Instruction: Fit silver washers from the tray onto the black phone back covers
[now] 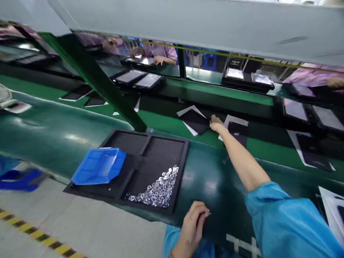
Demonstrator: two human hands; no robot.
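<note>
My right hand (216, 124) is stretched far forward over the green belt and touches the edge of a black flat panel (195, 121) that lies on a white sheet. A second black panel on a white sheet (236, 126) lies just to its right. My left hand (194, 221) rests near me at the bench edge, fingers curled, pinching what looks like a small metal washer. A black foam tray (150, 139) sits to the left of it, with a heap of small silver washers (158, 188) in its near right compartment.
A blue plastic bin (98, 166) lies tilted on the tray's left side. A green post (107, 89) slants across the belt. More black panels (311, 150) lie along the belt. Other people in pink sleeves (165, 53) work across the line. Yellow-black floor tape (34, 234) runs at lower left.
</note>
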